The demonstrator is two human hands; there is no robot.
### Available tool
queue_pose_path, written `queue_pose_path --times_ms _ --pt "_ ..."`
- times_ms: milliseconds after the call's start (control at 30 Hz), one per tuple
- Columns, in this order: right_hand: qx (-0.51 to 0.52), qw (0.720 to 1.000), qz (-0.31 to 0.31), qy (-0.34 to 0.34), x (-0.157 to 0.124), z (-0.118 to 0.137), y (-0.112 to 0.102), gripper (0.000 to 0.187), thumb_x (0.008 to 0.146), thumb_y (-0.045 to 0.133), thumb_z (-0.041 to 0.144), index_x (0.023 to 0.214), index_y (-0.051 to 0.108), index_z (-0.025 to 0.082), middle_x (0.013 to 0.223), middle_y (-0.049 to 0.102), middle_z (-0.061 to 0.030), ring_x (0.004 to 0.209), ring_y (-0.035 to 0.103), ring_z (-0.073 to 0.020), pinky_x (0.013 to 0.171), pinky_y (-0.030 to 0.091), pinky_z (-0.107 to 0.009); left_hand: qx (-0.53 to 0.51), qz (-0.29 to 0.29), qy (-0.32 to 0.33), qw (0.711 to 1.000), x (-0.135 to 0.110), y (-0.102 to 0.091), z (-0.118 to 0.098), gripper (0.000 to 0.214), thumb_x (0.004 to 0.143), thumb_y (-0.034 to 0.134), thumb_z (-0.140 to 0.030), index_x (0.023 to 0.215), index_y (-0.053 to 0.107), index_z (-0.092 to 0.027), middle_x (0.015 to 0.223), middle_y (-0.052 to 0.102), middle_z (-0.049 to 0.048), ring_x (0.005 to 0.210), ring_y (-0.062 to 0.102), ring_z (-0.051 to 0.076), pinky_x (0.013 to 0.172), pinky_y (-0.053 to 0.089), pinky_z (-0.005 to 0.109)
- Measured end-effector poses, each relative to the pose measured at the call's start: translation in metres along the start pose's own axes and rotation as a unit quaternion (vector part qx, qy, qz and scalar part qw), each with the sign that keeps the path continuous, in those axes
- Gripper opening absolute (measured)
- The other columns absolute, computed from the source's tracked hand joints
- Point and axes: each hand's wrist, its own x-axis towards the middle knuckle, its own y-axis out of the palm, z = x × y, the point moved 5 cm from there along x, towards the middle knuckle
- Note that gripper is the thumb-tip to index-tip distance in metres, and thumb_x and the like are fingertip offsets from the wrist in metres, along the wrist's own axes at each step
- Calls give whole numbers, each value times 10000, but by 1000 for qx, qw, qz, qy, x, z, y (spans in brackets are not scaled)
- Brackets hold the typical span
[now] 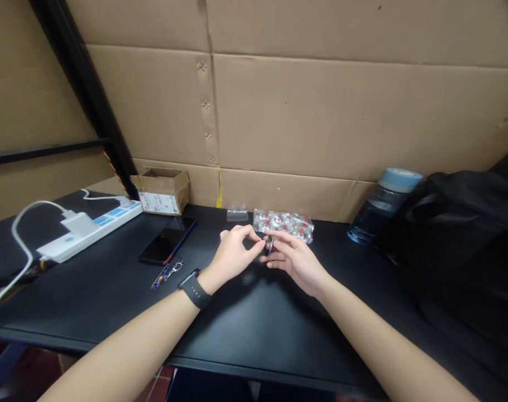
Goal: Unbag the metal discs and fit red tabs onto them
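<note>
Between the fingers of my right hand [298, 259] is a small round silver-and-red object [270, 244], seen nearly edge-on; its exact kind is too small to make out. My left hand [239, 251], with a dark watch on its wrist, has thumb and index finger pinched together at the left side of that object. A speck of red shows at those fingertips. Both hands are raised a little over the black table. Just behind them lie clear plastic packets [293, 222] with several red bits inside. A small clear plastic bag [237, 213] lies to their left.
On the left are a white power strip [126, 214] with plugs, a small cardboard box [164, 190], a dark phone [168, 240] and a keychain [166, 273]. On the right stand a blue-lidded water bottle [379, 204] and a black bag [459, 262]. Cardboard [321, 111] walls the back.
</note>
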Motion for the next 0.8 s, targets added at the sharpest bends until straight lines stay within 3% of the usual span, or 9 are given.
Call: queue_pose_path --times_ms 133,200,300,400,500,600,700,800 --pt "22 1000 0 -19 -3 8 3 483 814 794 335 1275 662 279 1242 655 -78 881 737 -186 783 596 -316 -63 -3 26 998 0 0 0 105 882 653 -303 818 675 -222 884 747 5 887 690 193 875 499 341" --pt "0 999 -4 -37 -4 11 2 544 758 844 305 1273 667 298 1308 630 -72 885 724 -171 760 599 -302 -93 39 51 994 0 2 -3 101 886 652 -311 905 693 -221 924 758 17 888 705 189 885 514 324" --pt "-32 998 -7 -57 -3 14 -5 578 743 853 308 1287 659 314 1300 641 -70 898 717 -172 714 597 -282 -99 106 91 985 1 2 -5 258 876 662 -324 1117 687 -238 1065 760 28 992 708 193 953 508 312" --pt "-71 994 -17 -75 0 20 -17 613 738 853 326 1314 646 297 1197 682 -73 881 722 -182 693 593 -281 6 124 93 988 7 -1 12 354 887 632 -365 1229 660 -280 1233 717 35 1164 652 228 1069 442 384" --pt "-106 989 -36 -98 3 27 -30 605 726 854 352 1294 660 277 1258 647 -85 837 724 -173 680 597 -292 171 115 26 978 14 -2 49 419 926 552 -429 1303 614 -258 1439 585 98 1345 513 304 1115 361 513" --pt "-131 984 -49 -112 6 30 -40 603 713 855 370 1277 667 269 1304 619 -96 811 723 -165 672 600 -298 258 153 -30 954 16 5 80 540 973 445 -474 1442 500 -212 1594 391 154 1466 349 332 1124 319 553" --pt "-155 980 -48 -117 8 29 -48 609 710 853 377 1275 667 250 1218 661 -95 809 723 -171 675 597 -303 288 168 -53 941 18 11 90 616 996 348 -521 1515 402 -192 1621 339 157 1492 287 343 1126 292 577" --pt "-179 976 -46 -118 10 27 -54 628 717 844 389 1295 656 230 1087 704 -83 803 720 -179 678 596 -311 317 157 -57 934 17 8 82 608 993 332 -530 1494 434 -200 1570 424 159 1435 352 368 1101 299 588"
